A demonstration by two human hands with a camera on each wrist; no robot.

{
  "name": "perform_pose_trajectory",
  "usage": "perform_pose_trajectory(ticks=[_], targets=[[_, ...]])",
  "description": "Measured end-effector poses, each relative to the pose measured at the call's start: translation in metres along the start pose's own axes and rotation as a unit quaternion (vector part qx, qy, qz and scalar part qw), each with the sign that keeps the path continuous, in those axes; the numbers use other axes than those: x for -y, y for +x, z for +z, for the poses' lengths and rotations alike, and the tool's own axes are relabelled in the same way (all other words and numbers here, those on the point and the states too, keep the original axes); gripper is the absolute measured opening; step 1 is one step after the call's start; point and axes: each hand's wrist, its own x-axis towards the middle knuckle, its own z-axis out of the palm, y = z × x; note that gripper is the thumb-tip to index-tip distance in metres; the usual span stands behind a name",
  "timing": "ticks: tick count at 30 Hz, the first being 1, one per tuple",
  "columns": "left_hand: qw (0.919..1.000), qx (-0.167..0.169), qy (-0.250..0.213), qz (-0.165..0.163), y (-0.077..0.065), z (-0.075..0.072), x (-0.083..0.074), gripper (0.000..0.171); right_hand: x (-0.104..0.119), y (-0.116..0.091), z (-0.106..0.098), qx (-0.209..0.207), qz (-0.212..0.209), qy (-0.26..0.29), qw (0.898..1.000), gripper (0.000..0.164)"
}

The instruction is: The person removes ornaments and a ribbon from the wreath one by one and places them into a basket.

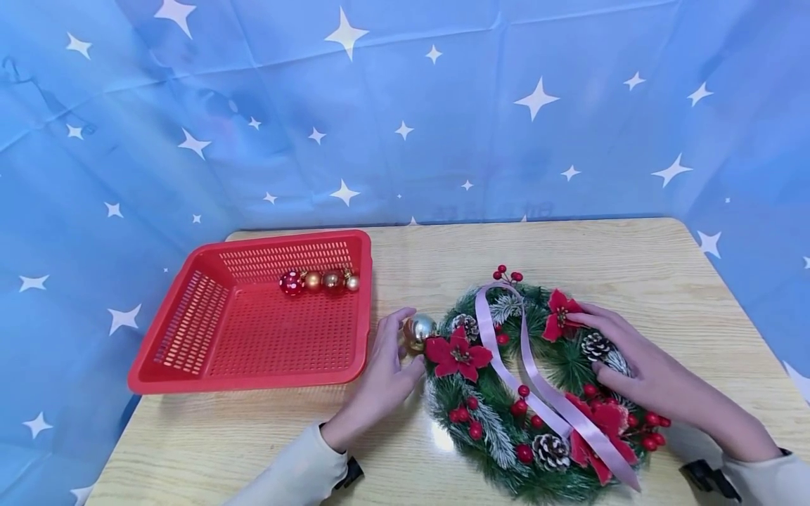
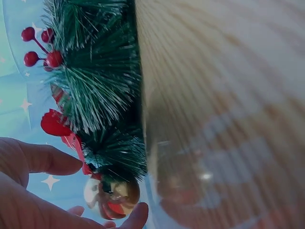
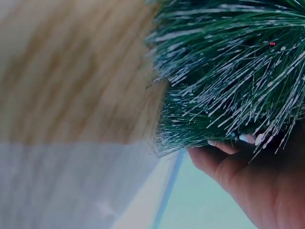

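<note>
A green Christmas wreath [image 1: 500,436] lies on the table, decorated with red poinsettias, berries, pinecones and a pink ribbon [image 1: 538,379]. At its left edge is a shiny gold bauble [image 1: 420,329], beside a poinsettia [image 1: 458,356]. My left hand [image 1: 389,365] curls its fingers round the bauble; in the left wrist view one fingertip [image 2: 139,212] touches its underside, and the thumb is near a red petal. On the wreath's upper right, my right hand [image 1: 626,358] grips the greenery, fingers by another poinsettia [image 1: 560,315] and thumb below a pinecone [image 1: 595,346].
A red plastic basket [image 1: 249,383] stands on the left of the wooden table [image 1: 436,260]. Several small baubles [image 1: 313,281] sit in its far right corner. A blue star-patterned cloth [image 1: 405,161] hangs behind and around the table.
</note>
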Motion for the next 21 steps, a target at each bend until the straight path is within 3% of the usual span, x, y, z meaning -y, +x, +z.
perform_pose_trajectory(ticks=[8, 15, 21], targets=[[0.9985, 0.005, 0.054, 0.004, 0.002, -0.002, 0.003, 0.079, -0.004, 0.003, -0.002, 0.012, -0.025, 0.014, 1.000, 0.082], [0.9969, 0.015, 0.077, 0.011, 0.003, -0.002, 0.006, 0.068, -0.009, 0.004, -0.003, 0.011, -0.036, -0.015, 0.999, 0.083], [0.9940, 0.018, 0.108, 0.000, -0.001, -0.003, 0.005, 0.057, -0.015, 0.006, -0.003, 0.018, -0.046, -0.004, 0.999, 0.080]])
